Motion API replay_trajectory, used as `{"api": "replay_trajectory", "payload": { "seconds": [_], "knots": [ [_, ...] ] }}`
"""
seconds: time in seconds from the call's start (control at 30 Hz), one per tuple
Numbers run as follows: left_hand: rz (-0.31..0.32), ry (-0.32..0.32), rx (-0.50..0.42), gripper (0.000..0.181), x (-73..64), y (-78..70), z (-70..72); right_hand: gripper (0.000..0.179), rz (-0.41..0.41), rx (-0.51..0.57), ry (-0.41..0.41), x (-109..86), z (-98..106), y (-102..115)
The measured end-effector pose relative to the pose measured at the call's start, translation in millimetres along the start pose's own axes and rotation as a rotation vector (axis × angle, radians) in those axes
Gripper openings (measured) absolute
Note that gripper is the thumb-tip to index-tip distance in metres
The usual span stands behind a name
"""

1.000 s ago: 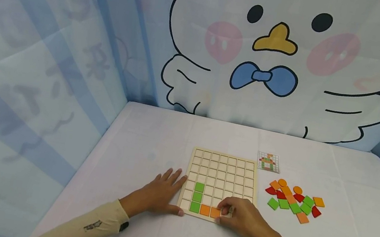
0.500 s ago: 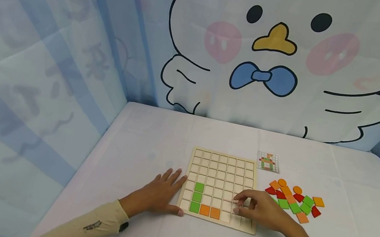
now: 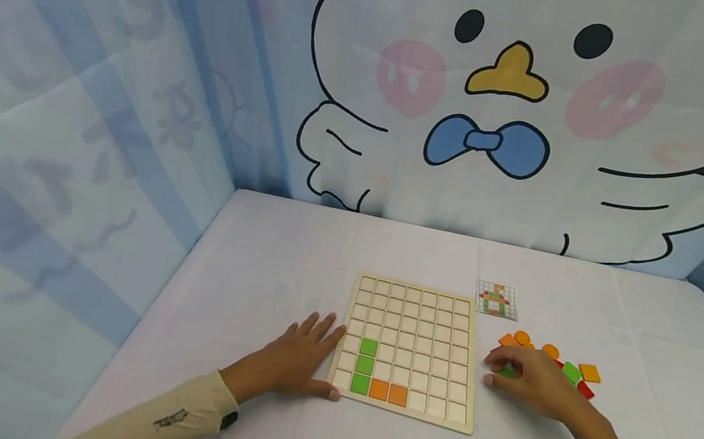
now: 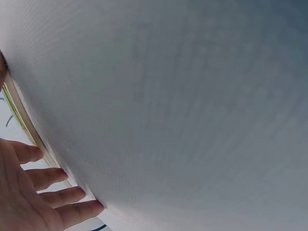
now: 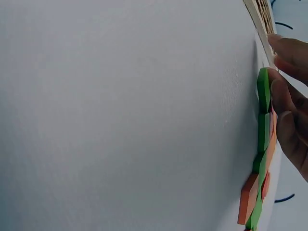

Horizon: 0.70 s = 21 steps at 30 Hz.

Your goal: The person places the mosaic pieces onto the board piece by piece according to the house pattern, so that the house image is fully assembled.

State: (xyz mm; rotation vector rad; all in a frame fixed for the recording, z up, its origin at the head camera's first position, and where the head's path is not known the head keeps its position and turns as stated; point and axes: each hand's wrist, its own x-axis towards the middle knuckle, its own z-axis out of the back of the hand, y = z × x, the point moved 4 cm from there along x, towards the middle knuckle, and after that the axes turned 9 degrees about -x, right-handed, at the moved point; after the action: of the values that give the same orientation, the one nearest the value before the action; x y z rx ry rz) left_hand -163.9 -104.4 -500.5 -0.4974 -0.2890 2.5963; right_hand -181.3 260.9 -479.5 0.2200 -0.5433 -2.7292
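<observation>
A pale wooden grid board (image 3: 414, 327) lies flat on the table. Three green square tiles (image 3: 364, 365) stand in a column in it, and two orange square tiles (image 3: 388, 392) continue along the bottom row. My left hand (image 3: 292, 359) rests at the board's left edge with fingers spread, fingertips touching the rim in the left wrist view. Over the loose tiles right of the board is my right hand (image 3: 535, 378), fingers bent, thumb and forefinger apart, no tile visible between them. It hides part of the pile; a green tile (image 5: 263, 91) lies by its fingers in the right wrist view.
The loose pile also has orange round tiles (image 3: 522, 338), an orange square tile (image 3: 589, 373) and red tiles (image 3: 585, 389). A small pattern card (image 3: 497, 300) lies behind the board's right corner. A printed curtain (image 3: 482, 195) stands behind the table.
My right hand has left the board's bottom row, beside the second orange tile, and moved right to the loose tiles. The left hand has stayed at the board's edge.
</observation>
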Motion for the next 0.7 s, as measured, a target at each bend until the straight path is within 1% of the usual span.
{"api": "replay_trajectory", "payload": {
  "seconds": [0.13, 0.23, 0.4, 0.53, 0.7],
  "knots": [
    [0.000, 0.000, -0.008, 0.107, -0.7, -0.2, 0.5, 0.033, -0.022, -0.047, -0.004, -2.7, 4, -7],
    [0.000, 0.000, -0.008, 0.107, -1.2, -0.7, 0.8, 0.036, -0.039, -0.060, 0.011, -4.0, 5, -12],
    [0.001, -0.001, -0.005, 0.107, -1.7, -1.2, 1.3, 0.034, -0.062, -0.084, 0.029, -6.7, 7, -17],
    [0.002, 0.001, 0.000, 0.106, -2.1, -1.3, 1.5, 0.031, -0.063, -0.110, 0.016, -8.7, 8, -19],
    [0.001, 0.003, 0.001, 0.106, -2.4, -1.8, 1.9, 0.031, -0.071, -0.124, 0.002, -9.1, 7, -20]
  ]
}}
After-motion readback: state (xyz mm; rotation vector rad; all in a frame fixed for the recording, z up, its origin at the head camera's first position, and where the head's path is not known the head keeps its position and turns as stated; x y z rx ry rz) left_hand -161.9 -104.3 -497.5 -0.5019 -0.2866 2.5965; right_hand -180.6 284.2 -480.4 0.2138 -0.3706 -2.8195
